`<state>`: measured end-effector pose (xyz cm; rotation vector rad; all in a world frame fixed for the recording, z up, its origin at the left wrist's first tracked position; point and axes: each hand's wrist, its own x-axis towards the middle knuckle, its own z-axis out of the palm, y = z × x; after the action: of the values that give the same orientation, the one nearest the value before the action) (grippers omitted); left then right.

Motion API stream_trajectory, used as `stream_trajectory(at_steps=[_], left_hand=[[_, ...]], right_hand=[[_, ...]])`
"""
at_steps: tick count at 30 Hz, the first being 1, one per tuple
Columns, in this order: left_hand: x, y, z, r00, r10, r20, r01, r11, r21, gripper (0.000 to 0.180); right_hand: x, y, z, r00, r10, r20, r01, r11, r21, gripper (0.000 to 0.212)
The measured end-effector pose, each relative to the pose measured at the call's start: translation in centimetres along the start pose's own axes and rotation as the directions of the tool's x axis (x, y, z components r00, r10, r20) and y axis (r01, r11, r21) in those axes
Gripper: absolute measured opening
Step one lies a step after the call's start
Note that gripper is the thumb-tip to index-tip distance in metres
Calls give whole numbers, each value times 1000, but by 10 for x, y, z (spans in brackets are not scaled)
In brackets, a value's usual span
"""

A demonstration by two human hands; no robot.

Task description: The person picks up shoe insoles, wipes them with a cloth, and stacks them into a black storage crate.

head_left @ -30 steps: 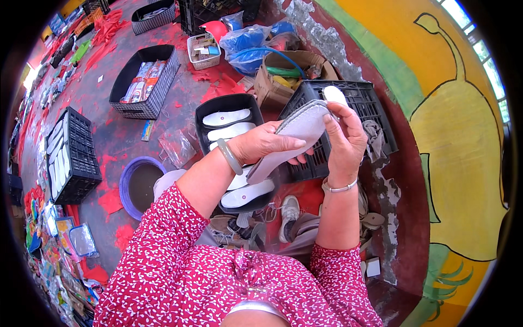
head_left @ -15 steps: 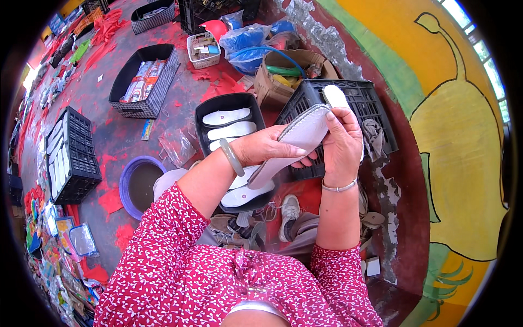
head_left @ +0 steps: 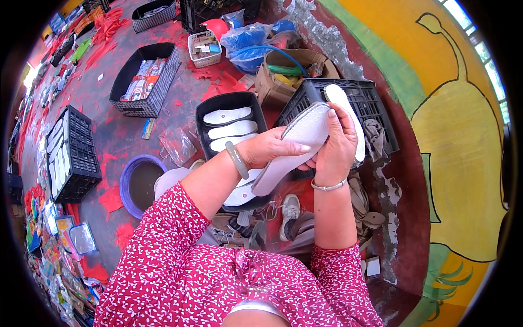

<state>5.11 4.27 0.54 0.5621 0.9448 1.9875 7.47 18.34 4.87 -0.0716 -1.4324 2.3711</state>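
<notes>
I have the pale insole (head_left: 306, 132) between my two hands, in front of my body and above the near part of the black bin (head_left: 229, 101); my left hand (head_left: 272, 148) grasps it at its middle, with the thumb laid along the upper face and the fingers mostly hidden below; my right hand (head_left: 339, 144) pinches its far end, the thumb near the edge. The insole is tilted, the far end pointing up and to the right; its grey edge looks layered, but I cannot tell if it is one piece or two. A white insole (head_left: 344, 103) stands just behind my right hand, before the black crate (head_left: 366, 94); whether my hidden fingers grip it also, I cannot tell. The step in hand, as I judge it, is the handling of this piece at its edge; the next move calls, I think, for a steady left grasp and for freedom in the right fingertips, so that the edges do not slip apart.
</notes>
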Motion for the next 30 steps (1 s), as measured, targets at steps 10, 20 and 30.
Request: stream_trajectory(at_steps=[10,20,30], left_hand=[[2,-4,-3,1000,-12,-27,14,999,50,38],[3,-3,1,996,25,-82,-23,999,29,46],[3,27,-30,829,342,-442,-494,818,-294,34]], right_hand=[[-2,5,4,1000,26,14,-22,977,-211,23],[1,7,-4,998,47,48,-33,966,-257,25],[-6,33,-3,734,630,255,-631,771,-89,41]])
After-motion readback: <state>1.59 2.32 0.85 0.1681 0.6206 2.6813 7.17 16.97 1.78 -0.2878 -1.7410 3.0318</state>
